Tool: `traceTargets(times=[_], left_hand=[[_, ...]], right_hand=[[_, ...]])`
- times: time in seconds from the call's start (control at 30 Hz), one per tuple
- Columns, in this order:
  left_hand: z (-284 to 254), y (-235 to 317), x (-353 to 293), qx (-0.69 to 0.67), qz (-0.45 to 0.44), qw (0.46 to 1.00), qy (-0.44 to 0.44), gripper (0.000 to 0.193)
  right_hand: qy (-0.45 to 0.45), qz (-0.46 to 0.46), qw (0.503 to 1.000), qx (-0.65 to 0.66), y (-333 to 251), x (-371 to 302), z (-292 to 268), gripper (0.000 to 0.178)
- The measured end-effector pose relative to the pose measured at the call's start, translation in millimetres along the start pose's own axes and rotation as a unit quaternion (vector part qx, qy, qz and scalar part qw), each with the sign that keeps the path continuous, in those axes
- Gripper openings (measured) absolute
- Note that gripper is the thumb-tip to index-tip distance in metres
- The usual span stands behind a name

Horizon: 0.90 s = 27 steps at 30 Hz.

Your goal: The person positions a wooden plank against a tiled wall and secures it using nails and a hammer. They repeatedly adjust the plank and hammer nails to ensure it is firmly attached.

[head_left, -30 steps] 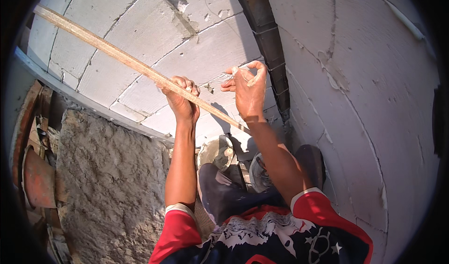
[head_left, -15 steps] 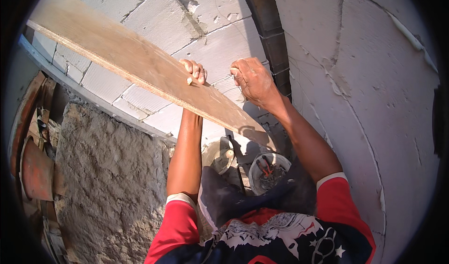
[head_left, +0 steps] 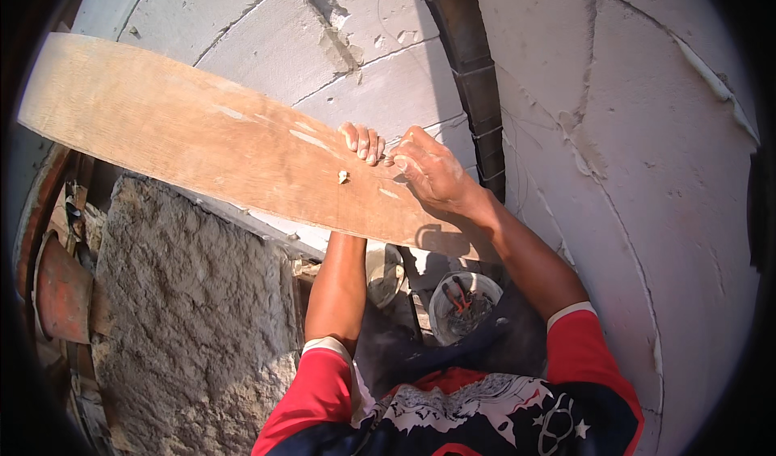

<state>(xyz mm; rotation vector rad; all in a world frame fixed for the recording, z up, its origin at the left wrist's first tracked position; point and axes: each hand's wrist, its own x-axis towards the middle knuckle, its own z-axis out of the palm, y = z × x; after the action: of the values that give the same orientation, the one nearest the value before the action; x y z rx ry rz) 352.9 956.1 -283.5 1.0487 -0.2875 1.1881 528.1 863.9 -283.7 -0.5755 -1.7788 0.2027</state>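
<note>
A long plywood board (head_left: 202, 145) slants across the view, its broad face turned up. My left hand (head_left: 364, 143) grips it, the arm passing beneath and the fingers curled over the far edge. My right hand (head_left: 436, 173) is closed in a pinch over the board, close beside the left fingertips. Something small and thin may be between its fingers, too small to make out. A small pale chip (head_left: 343, 177) sits on the board's face below the left fingers.
Pale block walls (head_left: 614, 173) stand ahead and at right, a dark column (head_left: 469, 68) between them. Below the board is a bucket (head_left: 443, 310) holding red-handled pliers (head_left: 458, 296). Rough mortar (head_left: 194, 318) and an orange-red container (head_left: 65, 298) are at left.
The board has turned so its broad face shows more, and its left end has come lower. My right hand has moved down onto the board, next to my left fingers.
</note>
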Motion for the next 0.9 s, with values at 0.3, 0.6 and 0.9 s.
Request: traceTargets(times=[0.3,0.6,0.9], left_hand=[[4.6,-7.0,-25.5,-0.351,0.001,0.921,0.171,0.029],[-12.8,-10.3,-36.8,0.098,-0.010,0.988,0.120,0.032],[-17.8,-9.3,-28.7,0.090,-0.023,0.995,0.020,0.026]], right_hand=[[-0.021,-0.004,1.000,0.001,-11.9,11.4,6.6,0.024],[-0.080,-0.067,0.993,-0.057,-13.1,11.3,-8.2,0.026],[-0.083,-0.009,0.996,-0.020,-17.2,4.0,-1.0,0.030]])
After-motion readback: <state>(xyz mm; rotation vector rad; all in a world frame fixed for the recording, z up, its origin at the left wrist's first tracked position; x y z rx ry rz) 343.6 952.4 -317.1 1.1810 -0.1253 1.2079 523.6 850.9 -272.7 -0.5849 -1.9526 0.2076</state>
